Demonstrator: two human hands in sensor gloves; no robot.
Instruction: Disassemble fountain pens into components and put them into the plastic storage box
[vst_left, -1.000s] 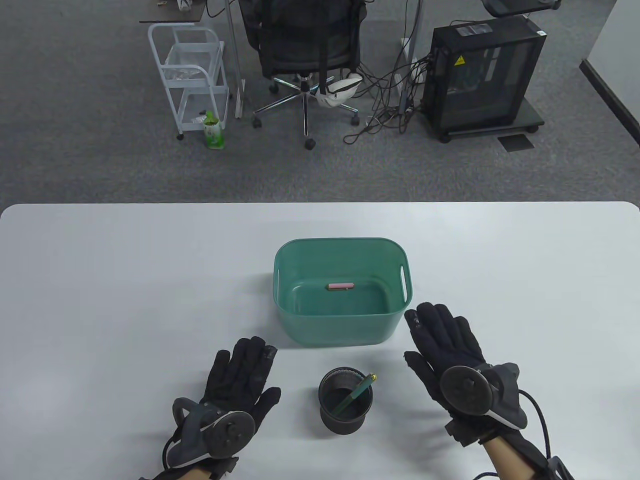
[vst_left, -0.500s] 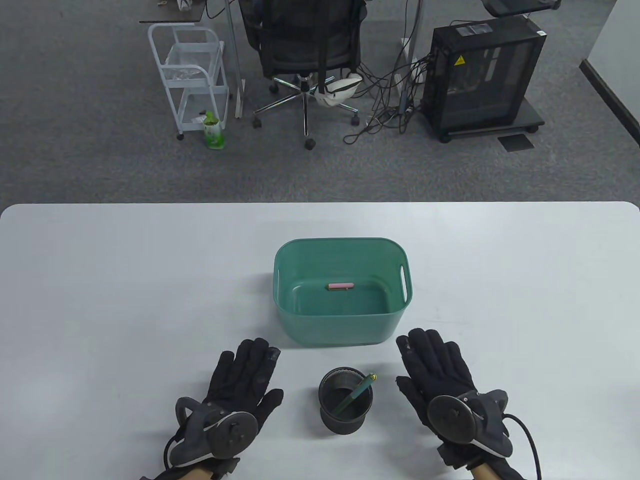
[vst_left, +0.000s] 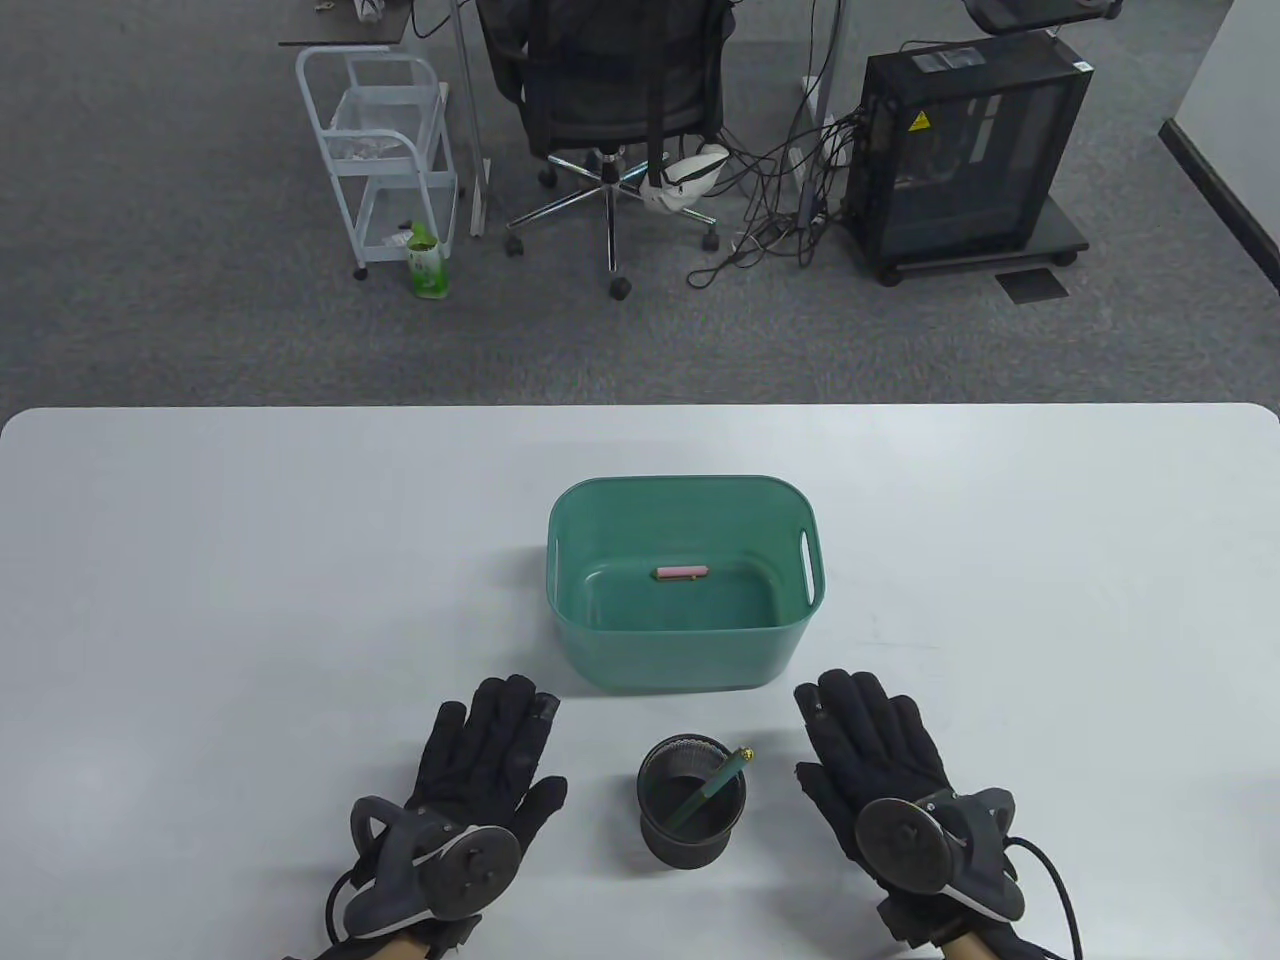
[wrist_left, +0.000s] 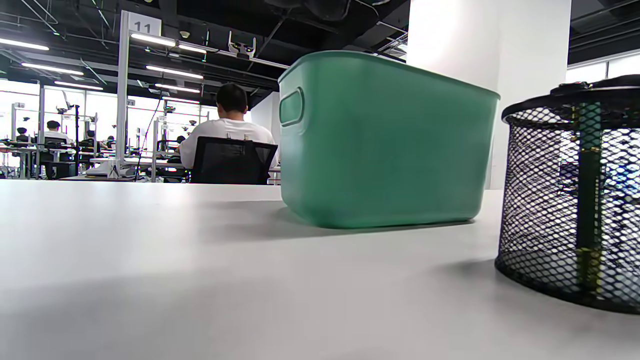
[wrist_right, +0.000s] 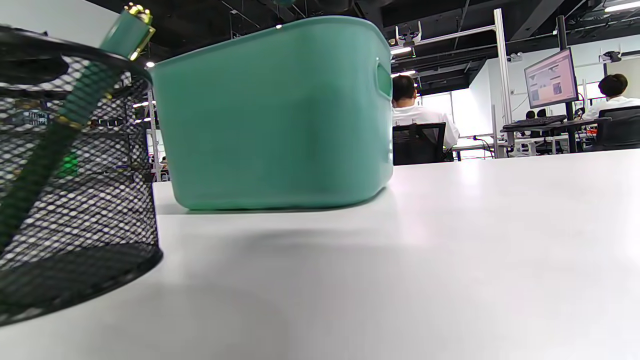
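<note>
A green fountain pen (vst_left: 712, 786) with a gold tip leans in a black mesh pen cup (vst_left: 693, 845) near the table's front edge; it also shows through the mesh (wrist_left: 587, 175) (wrist_right: 75, 107). Behind the cup stands the green plastic storage box (vst_left: 790, 640) (wrist_left: 390, 140) (wrist_right: 275, 115), with one pink pen part (vst_left: 682, 573) on its floor. My left hand (vst_left: 490, 745) lies flat on the table left of the cup, fingers straight, holding nothing. My right hand (vst_left: 870, 735) lies flat to the cup's right, also holding nothing.
The white table (vst_left: 200, 560) spreads wide on both sides of the box. Beyond its far edge are an office chair (vst_left: 610, 100), a white cart (vst_left: 375, 150) and a black computer case (vst_left: 965, 150). People sit at desks in the background of the wrist views.
My right hand has drawn back from beside the box toward the front edge and settled flat beside the pen cup. My left hand has barely moved.
</note>
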